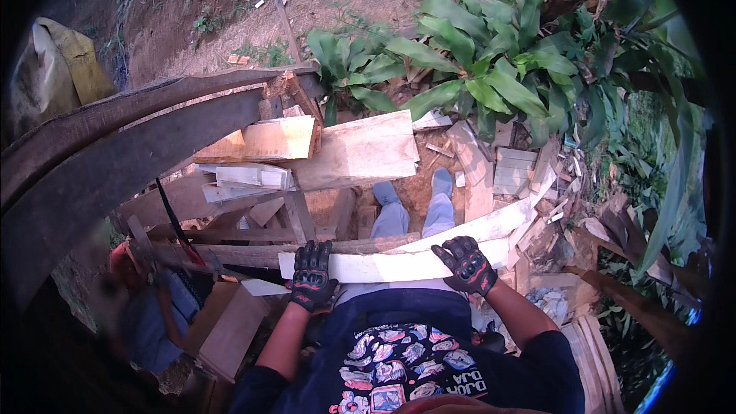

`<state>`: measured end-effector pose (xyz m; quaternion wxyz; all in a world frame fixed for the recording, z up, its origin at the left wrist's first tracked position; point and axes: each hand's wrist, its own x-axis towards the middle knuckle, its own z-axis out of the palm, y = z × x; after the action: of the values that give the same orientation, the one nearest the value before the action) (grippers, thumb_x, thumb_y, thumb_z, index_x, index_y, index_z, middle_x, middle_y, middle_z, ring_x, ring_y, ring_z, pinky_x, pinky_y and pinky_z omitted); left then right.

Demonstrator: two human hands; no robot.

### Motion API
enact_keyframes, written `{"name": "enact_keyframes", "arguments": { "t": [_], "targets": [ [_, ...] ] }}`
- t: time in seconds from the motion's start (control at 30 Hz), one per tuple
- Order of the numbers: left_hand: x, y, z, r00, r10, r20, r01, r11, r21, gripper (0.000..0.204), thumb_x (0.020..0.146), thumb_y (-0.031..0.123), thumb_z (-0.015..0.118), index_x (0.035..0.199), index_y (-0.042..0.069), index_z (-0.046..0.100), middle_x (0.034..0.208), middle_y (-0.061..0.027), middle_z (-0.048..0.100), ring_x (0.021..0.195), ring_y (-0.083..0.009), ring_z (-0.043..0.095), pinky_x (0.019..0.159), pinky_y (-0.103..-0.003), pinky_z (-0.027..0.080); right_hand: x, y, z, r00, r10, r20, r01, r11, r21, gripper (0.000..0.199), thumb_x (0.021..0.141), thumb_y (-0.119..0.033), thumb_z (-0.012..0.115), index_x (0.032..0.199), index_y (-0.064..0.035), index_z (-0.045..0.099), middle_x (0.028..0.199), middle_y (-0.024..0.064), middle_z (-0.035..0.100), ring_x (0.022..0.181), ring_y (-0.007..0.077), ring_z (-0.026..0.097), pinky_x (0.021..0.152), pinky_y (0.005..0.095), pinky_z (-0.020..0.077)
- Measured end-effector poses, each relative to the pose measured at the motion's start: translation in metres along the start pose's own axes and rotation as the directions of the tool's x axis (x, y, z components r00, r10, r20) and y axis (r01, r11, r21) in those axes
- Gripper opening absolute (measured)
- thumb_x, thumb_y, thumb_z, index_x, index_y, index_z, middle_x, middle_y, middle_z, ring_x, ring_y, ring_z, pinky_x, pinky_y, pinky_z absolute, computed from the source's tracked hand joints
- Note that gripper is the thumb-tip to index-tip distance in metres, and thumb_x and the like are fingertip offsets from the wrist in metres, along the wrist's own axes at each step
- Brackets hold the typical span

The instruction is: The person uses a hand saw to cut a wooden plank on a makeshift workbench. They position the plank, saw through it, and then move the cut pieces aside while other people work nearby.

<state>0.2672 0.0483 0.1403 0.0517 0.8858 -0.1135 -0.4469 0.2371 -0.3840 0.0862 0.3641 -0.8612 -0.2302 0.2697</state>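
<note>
A pale, flat wooden board [383, 267] lies crosswise in front of my waist. My left hand [312, 276], in a black glove with red trim, grips it near its left end, fingers over the top. Toward the other end, my right hand [468, 267] in a matching glove holds the same board, its fingers bent over the edge. The undersides of both grips are hidden. Just beyond, a second pale board [491, 224] slants up to the right, partly covered by the held one. A rough wooden beam [230, 254] runs leftward from near my left hand.
Stacked planks [360, 149] rest ahead on a wooden frame. Long dark beams [138, 126] cross the left side. Offcuts [517, 169] litter the ground at right, below leafy plants [491, 61]. A box-like wooden piece [230, 326] and another person [157, 310] are at lower left.
</note>
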Motion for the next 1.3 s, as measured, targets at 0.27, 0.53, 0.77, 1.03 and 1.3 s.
{"name": "enact_keyframes", "arguments": {
  "t": [0.27, 0.53, 0.77, 1.03, 1.3],
  "targets": [
    [-0.032, 0.015, 0.031, 0.998, -0.055, 0.005, 0.055, 0.998, 0.043, 0.108, 0.078, 0.043, 0.086, 0.163, 0.005, 0.033, 0.150, -0.0251, 0.049, 0.145, -0.0425, 0.043, 0.128, -0.061, 0.020, -0.004, 0.024, 0.004, 0.986, 0.089, -0.139, -0.103, 0.990, -0.097, 0.083, 0.067, -0.028, 0.085, 0.143, -0.0050, 0.061, 0.126, 0.0188, 0.063, 0.120, 0.0388, 0.059, 0.108, 0.0542, 0.0440],
    [-0.035, 0.020, 0.029, 0.941, -0.022, -0.338, 0.042, 0.998, 0.054, 0.087, 0.089, 0.028, 0.073, 0.165, 0.008, 0.036, 0.168, -0.0191, 0.036, 0.156, -0.0388, 0.033, 0.129, -0.059, 0.020, 0.007, -0.007, -0.018, 0.993, -0.048, -0.110, 0.036, 0.994, -0.101, 0.076, 0.068, -0.028, 0.087, 0.137, -0.0063, 0.065, 0.122, 0.0209, 0.063, 0.116, 0.0424, 0.059, 0.105, 0.0562, 0.0450],
    [-0.045, 0.013, 0.061, 0.916, 0.049, -0.397, -0.038, 0.999, 0.034, 0.064, 0.099, 0.018, 0.047, 0.161, 0.005, 0.041, 0.150, -0.0200, 0.054, 0.144, -0.0367, 0.047, 0.129, -0.057, 0.023, 0.005, -0.015, -0.026, 0.987, -0.157, 0.027, 0.159, 0.967, -0.197, 0.083, 0.064, -0.024, 0.086, 0.141, -0.0029, 0.060, 0.123, 0.0194, 0.062, 0.118, 0.0401, 0.058, 0.105, 0.0558, 0.0445],
    [-0.017, 0.040, 0.140, 0.869, 0.033, -0.494, -0.036, 0.999, 0.003, 0.063, 0.099, 0.022, 0.049, 0.159, 0.005, 0.043, 0.149, -0.0237, 0.054, 0.141, -0.0412, 0.049, 0.128, -0.059, 0.024, 0.010, -0.006, -0.005, 0.998, 0.047, 0.051, -0.015, 0.867, -0.498, 0.076, 0.071, -0.010, 0.074, 0.144, -0.0007, 0.055, 0.128, 0.0203, 0.061, 0.122, 0.0398, 0.055, 0.113, 0.0525, 0.0392],
    [0.002, 0.046, 0.161, 0.829, -0.010, -0.559, -0.023, 0.998, -0.051, 0.063, 0.099, 0.022, 0.048, 0.160, 0.008, 0.042, 0.155, -0.0187, 0.050, 0.145, -0.0375, 0.046, 0.128, -0.058, 0.021, 0.000, 0.000, 0.008, 0.994, 0.105, 0.018, -0.072, 0.787, -0.612, 0.063, 0.081, -0.012, 0.065, 0.143, -0.0027, 0.058, 0.131, 0.0209, 0.062, 0.127, 0.0389, 0.056, 0.115, 0.0518, 0.0385]
  ]
}}
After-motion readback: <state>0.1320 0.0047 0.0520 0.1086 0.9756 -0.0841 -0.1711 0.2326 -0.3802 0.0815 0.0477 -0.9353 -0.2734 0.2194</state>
